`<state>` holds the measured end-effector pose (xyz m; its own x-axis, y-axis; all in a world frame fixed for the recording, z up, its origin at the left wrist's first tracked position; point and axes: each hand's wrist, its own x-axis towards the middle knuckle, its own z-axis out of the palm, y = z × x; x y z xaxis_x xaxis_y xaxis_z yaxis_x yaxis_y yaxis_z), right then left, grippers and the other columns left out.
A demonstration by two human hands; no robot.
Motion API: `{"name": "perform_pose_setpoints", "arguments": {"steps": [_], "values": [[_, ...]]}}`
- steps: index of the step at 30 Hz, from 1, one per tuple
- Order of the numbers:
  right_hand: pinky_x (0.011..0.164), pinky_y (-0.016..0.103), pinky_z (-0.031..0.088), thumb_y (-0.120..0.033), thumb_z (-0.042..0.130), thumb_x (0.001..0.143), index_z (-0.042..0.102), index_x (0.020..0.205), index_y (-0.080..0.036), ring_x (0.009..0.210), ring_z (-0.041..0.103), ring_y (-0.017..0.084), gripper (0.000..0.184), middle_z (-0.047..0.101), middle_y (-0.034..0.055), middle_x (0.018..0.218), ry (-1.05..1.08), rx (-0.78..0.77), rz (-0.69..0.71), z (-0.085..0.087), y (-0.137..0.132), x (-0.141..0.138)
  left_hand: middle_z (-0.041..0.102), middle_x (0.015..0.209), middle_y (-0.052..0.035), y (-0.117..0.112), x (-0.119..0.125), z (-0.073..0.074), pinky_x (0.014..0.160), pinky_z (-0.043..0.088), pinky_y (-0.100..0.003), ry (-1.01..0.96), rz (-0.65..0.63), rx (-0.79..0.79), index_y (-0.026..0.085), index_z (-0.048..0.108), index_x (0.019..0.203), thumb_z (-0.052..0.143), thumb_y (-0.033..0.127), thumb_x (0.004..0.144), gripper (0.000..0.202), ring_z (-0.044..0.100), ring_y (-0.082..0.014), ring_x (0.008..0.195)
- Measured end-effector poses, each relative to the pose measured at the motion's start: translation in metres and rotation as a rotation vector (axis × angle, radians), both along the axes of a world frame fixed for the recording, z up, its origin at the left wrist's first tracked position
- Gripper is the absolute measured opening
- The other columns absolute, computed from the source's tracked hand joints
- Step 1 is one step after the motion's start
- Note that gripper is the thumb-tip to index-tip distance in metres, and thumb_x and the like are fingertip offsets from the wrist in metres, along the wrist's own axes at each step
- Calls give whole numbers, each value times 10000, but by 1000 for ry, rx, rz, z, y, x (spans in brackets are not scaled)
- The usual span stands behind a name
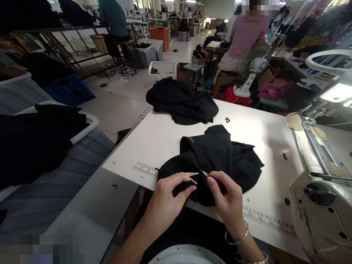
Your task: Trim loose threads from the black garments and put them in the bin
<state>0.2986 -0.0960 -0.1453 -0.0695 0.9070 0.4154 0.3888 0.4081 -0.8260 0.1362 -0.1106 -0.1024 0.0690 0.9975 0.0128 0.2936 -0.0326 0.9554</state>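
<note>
Pinching narrow fold of crumpled black fabric garment (pixel 211 161) between thumb and curled fingers: left hand (pixel 165 198), near edge of white laminate work table (pixel 165 143). Right hand (pixel 225 200), thin silver bangle (pixel 237 234) on wrist, fingertips pressed together on small silver blade tip (pixel 205 173), rest of tool hidden. Fold seemingly raised from bulk so blade meets it alone. Second black fabric garment (pixel 181 101) heaped far side, kept apart; beige sewing machine (pixel 310 176) right, within reach.

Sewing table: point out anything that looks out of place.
A small black scrap lies loose on the white sewing table, right of the black garment, and a curled black scrap sits beyond it. Both look like stray offcuts.
</note>
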Motion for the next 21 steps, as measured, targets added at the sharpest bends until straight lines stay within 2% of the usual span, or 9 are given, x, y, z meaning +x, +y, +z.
{"name": "perform_pose_setpoints", "arguments": {"steps": [3, 6, 8, 11, 14, 17, 21], "values": [[511, 224, 423, -259, 520, 911, 603, 807, -182, 580, 530, 132, 153, 592, 16, 685, 86, -78, -62, -3, 2, 2, 726, 1012, -28, -1, 0, -3, 873, 515, -237, 22, 10, -8, 198, 646, 759, 609, 227, 803, 65, 673, -180, 962], [596, 235, 469, -311, 527, 904, 615, 889, -196, 684, 588, 152, 146, 637, 28, 791, 193, -139, -161, -7, 5, 7, 725, 1007, -16, -2, -2, -5, 881, 509, -245, 39, 12, -11, 205, 642, 758, 606, 224, 805, 62, 670, -177, 962], [601, 233, 470, -334, 579, 865, 617, 950, -207, 714, 599, 158, 158, 644, 25, 832, 201, -172, -169, -8, 9, 10, 725, 1001, -10, -2, -4, -6, 879, 505, -237, 47, 6, -18, 208, 639, 755, 604, 223, 806, 64, 669, -171, 959], [585, 243, 459, -317, 657, 791, 641, 967, -211, 705, 617, 177, 207, 665, 23, 819, 50, -265, 12, -8, 17, 14, 723, 993, -22, -2, -7, -6, 864, 503, -234, 67, -2, -27, 202, 636, 758, 595, 233, 810, 73, 668, -170, 952], [613, 275, 446, -201, 631, 776, 678, 885, -214, 710, 649, 210, 119, 702, 26, 804, -256, -323, 199, -8, 25, 13, 717, 982, -49, -3, -10, -8, 843, 503, -243, 111, 2, -14, 188, 636, 768, 572, 233, 817, 92, 666, -177, 933], [619, 286, 418, -82, 615, 725, 689, 886, -225, 753, 662, 245, 227, 717, 26, 835, -536, -302, 219, -10, 30, 10, 712, 941, -55, -6, -13, -14, 820, 505, -261, 162, 26, -11, 182, 637, 773, 560, 225, 813, 97, 665, -185, 901], [583, 272, 377, -39, 577, 706, 652, 797, -198, 716, 638, 240, 197, 682, 38, 779, -620, -247, 185, -17, 30, 9, 707, 877, -48, -10, -17, -22, 796, 508, -283, 218, 90, -17, 185, 635, 753, 569, 256, 799, 107, 660, -203, 871]]}}
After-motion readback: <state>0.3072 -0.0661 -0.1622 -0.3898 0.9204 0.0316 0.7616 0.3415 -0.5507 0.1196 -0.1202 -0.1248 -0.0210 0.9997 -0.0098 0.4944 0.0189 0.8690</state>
